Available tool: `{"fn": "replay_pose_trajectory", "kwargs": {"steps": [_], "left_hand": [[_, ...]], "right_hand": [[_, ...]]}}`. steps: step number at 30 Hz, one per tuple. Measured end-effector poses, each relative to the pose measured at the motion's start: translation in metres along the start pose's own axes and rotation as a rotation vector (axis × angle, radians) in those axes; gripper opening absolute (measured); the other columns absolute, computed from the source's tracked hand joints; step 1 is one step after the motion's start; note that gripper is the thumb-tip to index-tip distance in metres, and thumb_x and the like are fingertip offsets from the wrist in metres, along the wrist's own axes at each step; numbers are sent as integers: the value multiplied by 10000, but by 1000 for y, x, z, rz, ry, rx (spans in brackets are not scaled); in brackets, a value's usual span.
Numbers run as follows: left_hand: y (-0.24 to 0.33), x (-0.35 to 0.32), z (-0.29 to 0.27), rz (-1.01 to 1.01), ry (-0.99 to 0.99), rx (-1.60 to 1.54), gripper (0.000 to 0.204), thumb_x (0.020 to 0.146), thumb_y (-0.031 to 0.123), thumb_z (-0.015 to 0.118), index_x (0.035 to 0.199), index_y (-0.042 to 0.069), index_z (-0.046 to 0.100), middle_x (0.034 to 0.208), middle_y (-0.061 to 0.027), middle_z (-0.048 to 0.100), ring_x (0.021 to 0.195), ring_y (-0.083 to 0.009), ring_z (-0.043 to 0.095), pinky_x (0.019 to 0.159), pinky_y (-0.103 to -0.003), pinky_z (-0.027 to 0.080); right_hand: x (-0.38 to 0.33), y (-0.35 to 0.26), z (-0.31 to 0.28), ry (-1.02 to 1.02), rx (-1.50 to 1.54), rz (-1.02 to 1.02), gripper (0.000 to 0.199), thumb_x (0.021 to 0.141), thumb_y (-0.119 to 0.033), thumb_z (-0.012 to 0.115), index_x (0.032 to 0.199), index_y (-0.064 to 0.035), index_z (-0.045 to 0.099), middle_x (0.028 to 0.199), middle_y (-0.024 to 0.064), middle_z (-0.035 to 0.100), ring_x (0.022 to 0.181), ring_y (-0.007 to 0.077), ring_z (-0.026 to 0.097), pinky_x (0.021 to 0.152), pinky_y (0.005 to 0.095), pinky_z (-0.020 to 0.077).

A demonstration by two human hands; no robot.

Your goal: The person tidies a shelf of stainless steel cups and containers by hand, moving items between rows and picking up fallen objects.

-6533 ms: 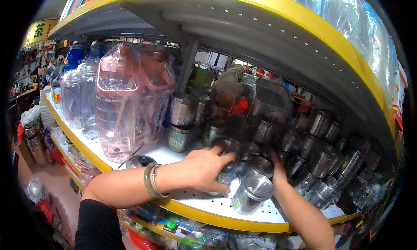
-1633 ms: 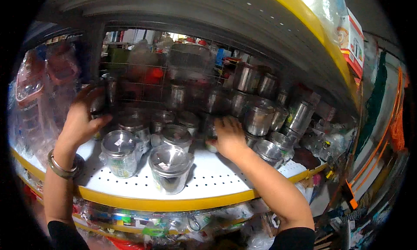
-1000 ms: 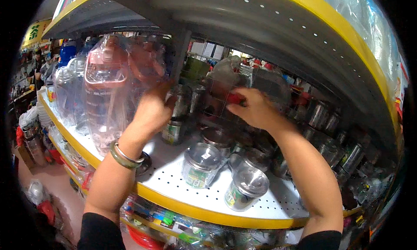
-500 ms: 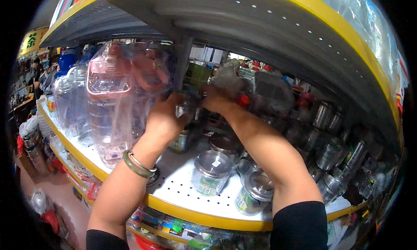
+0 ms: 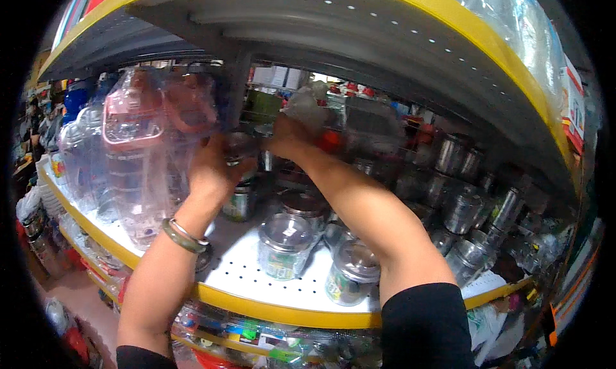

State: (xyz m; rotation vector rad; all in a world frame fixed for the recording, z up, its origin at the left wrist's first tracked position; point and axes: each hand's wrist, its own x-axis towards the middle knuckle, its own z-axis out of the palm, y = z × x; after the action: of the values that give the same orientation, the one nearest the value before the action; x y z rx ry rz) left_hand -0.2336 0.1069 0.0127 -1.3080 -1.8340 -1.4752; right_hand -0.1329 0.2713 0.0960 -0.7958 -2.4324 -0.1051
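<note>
Deep on the shelf, my left hand (image 5: 213,167) curls around the side of a clear jar with a dark lid (image 5: 240,146); its thumb shows at the jar's near side. Beneath that jar stands another jar with a green label (image 5: 239,201). My right hand (image 5: 287,138) is just to the right, reaching in at about the same height; shadow hides its fingertips, so what they touch is unclear. Closer to the front edge stand a clear-lidded jar (image 5: 283,244) and a second lidded jar (image 5: 352,273), the latter under my right forearm.
Tall plastic-wrapped bottles with pink lids (image 5: 133,157) crowd the left side. Several metal canisters (image 5: 463,209) are stacked at the right. A white perforated shelf (image 5: 239,269) with a yellow front edge lies below, and another shelf (image 5: 301,23) overhangs my hands.
The view has shifted, so the shelf and its goods sit farther left in the picture. Both hands remain at the back by the upper jar, which now shows more clearly beside my left hand.
</note>
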Motion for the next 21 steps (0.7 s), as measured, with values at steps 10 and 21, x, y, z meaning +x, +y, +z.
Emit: {"fn": "replay_pose_trajectory", "kwargs": {"steps": [10, 21], "left_hand": [[-29, 4, 5, 106, 10, -179, 538, 728, 251, 894, 1111, 32, 587, 961, -142, 670, 878, -310, 679, 773, -414, 545], [31, -6, -13, 116, 91, -135, 451, 696, 281, 864, 937, 20, 587, 816, -125, 616, 760, -279, 606, 699, -391, 493]], "right_hand": [[-174, 30, -182, 339, -30, -29, 580, 689, -411, 858, 1011, 3, 611, 895, 192, 684, 817, 320, 674, 751, 406, 533], [-348, 98, -135, 274, -141, 244, 532, 766, -440, 830, 972, -35, 552, 904, 208, 653, 840, 393, 666, 740, 489, 532]]}}
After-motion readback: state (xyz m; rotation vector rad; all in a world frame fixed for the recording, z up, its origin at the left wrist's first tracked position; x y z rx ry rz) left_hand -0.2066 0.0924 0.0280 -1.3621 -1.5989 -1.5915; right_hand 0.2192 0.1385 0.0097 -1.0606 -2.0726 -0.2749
